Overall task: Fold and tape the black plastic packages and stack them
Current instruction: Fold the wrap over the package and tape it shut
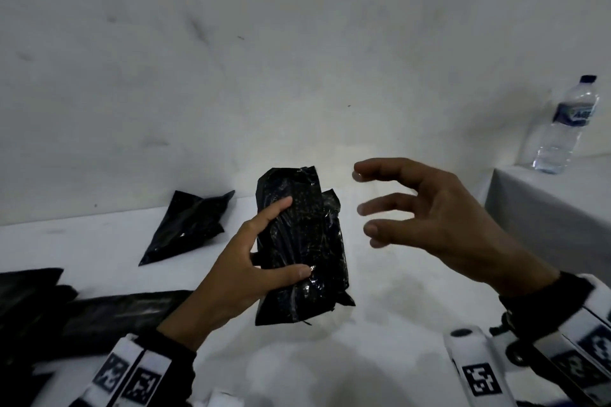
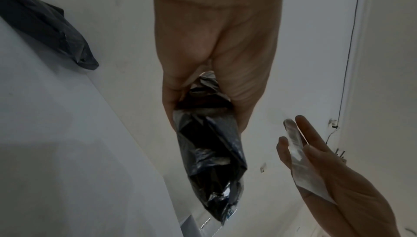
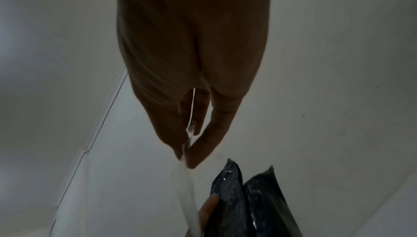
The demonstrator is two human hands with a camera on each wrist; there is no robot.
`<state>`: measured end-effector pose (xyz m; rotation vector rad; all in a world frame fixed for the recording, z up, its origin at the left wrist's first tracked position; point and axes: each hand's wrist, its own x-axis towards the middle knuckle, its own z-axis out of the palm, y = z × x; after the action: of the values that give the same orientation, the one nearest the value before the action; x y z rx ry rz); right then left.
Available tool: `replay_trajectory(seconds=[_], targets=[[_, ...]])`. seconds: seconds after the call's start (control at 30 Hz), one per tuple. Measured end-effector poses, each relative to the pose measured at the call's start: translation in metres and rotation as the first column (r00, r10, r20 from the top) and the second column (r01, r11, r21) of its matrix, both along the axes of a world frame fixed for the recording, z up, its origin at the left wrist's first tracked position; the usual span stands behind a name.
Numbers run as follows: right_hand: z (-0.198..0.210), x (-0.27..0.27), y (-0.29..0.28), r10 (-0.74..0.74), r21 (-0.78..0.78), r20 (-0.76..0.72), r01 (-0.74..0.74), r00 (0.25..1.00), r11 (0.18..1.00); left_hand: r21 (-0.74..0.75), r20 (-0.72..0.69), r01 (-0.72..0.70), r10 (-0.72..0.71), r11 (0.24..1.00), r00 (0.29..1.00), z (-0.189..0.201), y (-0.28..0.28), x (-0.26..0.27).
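Black folded package [image 1: 301, 248] gripped in left hand [image 1: 231, 277], right hand [image 1: 439, 211] beside with clear tape [image 2: 302, 162]

water bottle [image 1: 566, 125] at far right has a blue label w/ pale letters, only "aq" legible, rest turns out of view. wrist bands [image 1: 132, 373] carry black-and-white square code markers, no readable text. nothing legible on the black packages [image 1: 299, 248].

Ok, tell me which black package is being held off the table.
The folded black package gripped by the left hand; the other packages lie on the table.
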<state>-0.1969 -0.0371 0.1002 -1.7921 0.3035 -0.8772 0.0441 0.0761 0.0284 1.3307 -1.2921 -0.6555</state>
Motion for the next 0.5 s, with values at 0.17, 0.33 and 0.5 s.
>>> replay_trajectory(seconds=[0.17, 0.33, 0.5], targets=[[-0.007, 0.034, 0.046, 0.068, 0.015, 0.020, -0.068, 0.997, 0.998, -0.057, -0.030, -0.013, 0.011, 0.998, 0.999, 0.002, 0.037, 0.018], [-0.018, 0.065, 0.083, 0.132, 0.046, 0.085, -0.136, 0.988, 0.990, -0.090, -0.042, -0.032, 0.028, 0.995, 0.999, 0.004, 0.072, 0.037], [-0.028, 0.090, 0.105, 0.150, 0.080, 0.100, -0.158, 0.984, 0.984, -0.117, -0.016, -0.042, 0.041, 0.992, 0.999, 0.003, 0.102, 0.049]])
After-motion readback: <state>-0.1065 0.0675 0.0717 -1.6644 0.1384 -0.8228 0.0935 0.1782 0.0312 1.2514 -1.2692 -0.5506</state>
